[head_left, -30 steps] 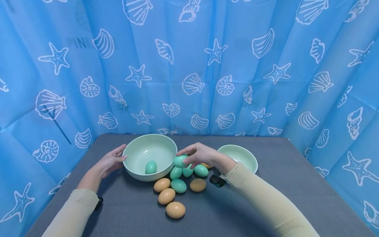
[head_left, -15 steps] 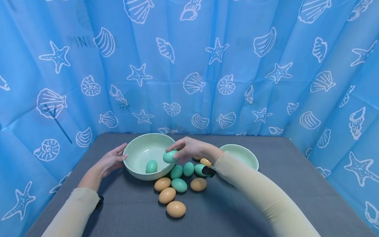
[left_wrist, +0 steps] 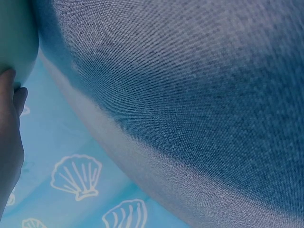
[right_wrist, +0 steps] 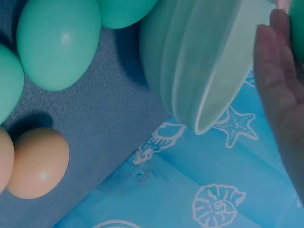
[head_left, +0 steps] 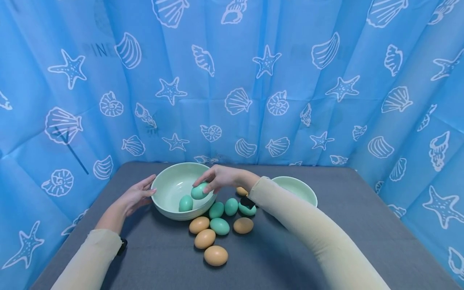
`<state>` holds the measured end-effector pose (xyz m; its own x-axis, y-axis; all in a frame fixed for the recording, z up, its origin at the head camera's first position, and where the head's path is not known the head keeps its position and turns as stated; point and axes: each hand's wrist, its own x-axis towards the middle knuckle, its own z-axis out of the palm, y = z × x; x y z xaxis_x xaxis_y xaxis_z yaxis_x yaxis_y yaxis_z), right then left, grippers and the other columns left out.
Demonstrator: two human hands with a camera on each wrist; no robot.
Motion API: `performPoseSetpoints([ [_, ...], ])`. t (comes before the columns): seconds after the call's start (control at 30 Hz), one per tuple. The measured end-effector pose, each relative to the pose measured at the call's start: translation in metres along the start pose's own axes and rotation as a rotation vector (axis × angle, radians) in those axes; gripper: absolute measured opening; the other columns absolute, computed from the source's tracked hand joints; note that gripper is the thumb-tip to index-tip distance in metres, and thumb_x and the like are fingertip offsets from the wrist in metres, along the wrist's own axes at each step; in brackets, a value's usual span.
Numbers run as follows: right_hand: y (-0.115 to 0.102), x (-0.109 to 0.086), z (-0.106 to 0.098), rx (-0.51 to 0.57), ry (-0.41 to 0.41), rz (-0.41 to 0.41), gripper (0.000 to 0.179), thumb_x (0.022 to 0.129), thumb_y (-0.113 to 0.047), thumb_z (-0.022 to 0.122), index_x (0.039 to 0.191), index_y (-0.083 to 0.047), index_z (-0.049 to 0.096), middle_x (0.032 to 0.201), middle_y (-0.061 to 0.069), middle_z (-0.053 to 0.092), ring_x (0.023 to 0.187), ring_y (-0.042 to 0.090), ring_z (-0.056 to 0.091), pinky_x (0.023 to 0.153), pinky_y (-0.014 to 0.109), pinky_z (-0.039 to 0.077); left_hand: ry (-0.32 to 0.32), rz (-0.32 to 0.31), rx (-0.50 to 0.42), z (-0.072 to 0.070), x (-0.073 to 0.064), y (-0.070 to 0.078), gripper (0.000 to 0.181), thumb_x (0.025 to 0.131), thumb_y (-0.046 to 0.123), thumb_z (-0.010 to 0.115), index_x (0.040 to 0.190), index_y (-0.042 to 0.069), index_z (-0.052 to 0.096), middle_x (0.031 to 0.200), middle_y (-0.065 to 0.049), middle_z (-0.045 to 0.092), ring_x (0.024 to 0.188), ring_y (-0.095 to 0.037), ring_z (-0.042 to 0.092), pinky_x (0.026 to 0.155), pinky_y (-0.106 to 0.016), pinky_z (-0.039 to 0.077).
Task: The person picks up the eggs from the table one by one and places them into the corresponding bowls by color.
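Head view: a large bowl (head_left: pixel 168 193), pale green, is seen on a dark grey tabletop (head_left: pixel 152 257), with one green egg (head_left: pixel 186 203) lying inside it.
Left hand (head_left: pixel 135 196): laid against the left side of the large bowl, its fingers extended and the rim touched; nothing is clasped.
Right hand (head_left: pixel 222 177): turned down over the right part of the large bowl, with an egg pinched between thumb and fingers.
Held egg (head_left: pixel 199 191): green, seen over the bowl's interior, apart from the egg already inside; whether it is below rim height cannot be told.
Loose green eggs (head_left: pixel 219 226): four are seen clustered to the right of the large bowl, one partly covered by a black wrist device (head_left: pixel 247 201).
Brown eggs (head_left: pixel 216 256): three are lined up in front of the cluster, one is placed to its right, and another is partly hidden behind the right forearm.
Small bowl (head_left: pixel 299 190): pale green, set farther right, partly covered by the right sleeve (head_left: pixel 304 217).
Curtain (head_left: pixel 232 121): blue, printed with white shells and starfish, hung behind the tabletop.
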<state>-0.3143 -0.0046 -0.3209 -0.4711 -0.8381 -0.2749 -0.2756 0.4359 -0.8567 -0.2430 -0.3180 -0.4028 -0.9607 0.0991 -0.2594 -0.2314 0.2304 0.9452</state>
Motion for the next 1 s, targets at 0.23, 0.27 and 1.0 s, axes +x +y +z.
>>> performPoseSetpoints([
  [0.23, 0.000, 0.019, 0.001, -0.041, -0.052, 0.017, 0.038, 0.097, -0.002, 0.063, 0.135, -0.005, 0.064, 0.142, 0.009, 0.059, 0.140, 0.026, 0.046, 0.093, 0.037, 0.056, 0.001, -0.001, 0.001, -0.001, 0.000, -0.001, 0.072, 0.108, 0.013, 0.044, 0.160, 0.008, -0.006, 0.166, -0.020, -0.009, 0.152, -0.043, 0.003, 0.119, -0.062, 0.021],
  [0.27, 0.000, 0.021, 0.002, -0.043, -0.053, 0.027, 0.037, 0.097, -0.003, 0.063, 0.134, -0.006, 0.064, 0.143, 0.009, 0.059, 0.141, 0.027, 0.045, 0.095, 0.039, 0.055, 0.000, 0.001, 0.002, -0.001, 0.000, -0.001, 0.072, 0.108, 0.013, 0.044, 0.160, 0.008, -0.006, 0.166, -0.020, -0.009, 0.152, -0.043, 0.003, 0.119, -0.062, 0.021],
  [1.0, 0.012, 0.063, 0.000, -0.119, -0.239, 0.182, 0.034, 0.095, 0.000, 0.065, 0.129, -0.006, 0.068, 0.150, 0.005, 0.052, 0.136, 0.021, 0.050, 0.094, 0.038, 0.056, 0.052, -0.007, 0.003, 0.003, 0.000, 0.000, 0.072, 0.108, 0.014, 0.046, 0.161, 0.009, -0.001, 0.166, -0.019, -0.004, 0.152, -0.044, 0.011, 0.118, -0.061, 0.024],
])
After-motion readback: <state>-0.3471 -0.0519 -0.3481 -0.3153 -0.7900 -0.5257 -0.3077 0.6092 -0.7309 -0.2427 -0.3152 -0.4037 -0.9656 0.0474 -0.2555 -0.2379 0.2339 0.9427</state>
